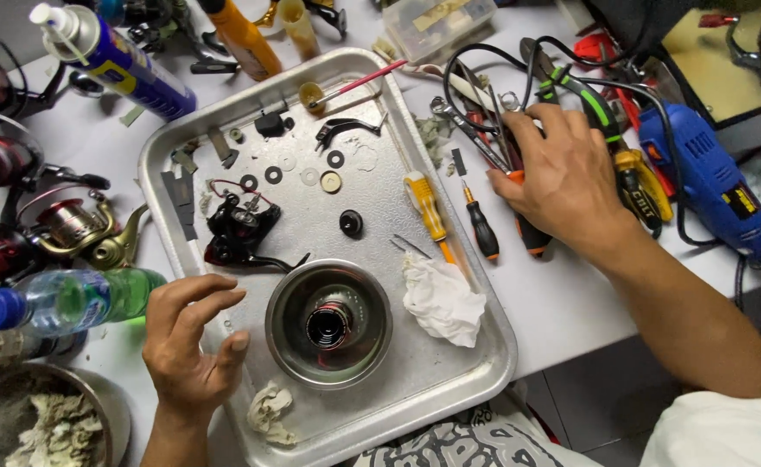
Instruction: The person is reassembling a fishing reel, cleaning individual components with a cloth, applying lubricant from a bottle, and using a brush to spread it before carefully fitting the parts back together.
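Steel tray (475, 285) on white surface (562, 303), scattered with washers, small parts, black reel body (238, 232). Left hand (188, 342) at tray's near left edge, grip spread and curled, holding nothing; metal bowl (328, 322) just right of that grip, dark spool inside. Right hand (562, 177) beyond tray's right edge, laid flat over pile of tools (493, 130), fingers on orange-handled one; whether that grip pinches anything, cannot tell. Crumpled tissue (442, 298) between both grips.
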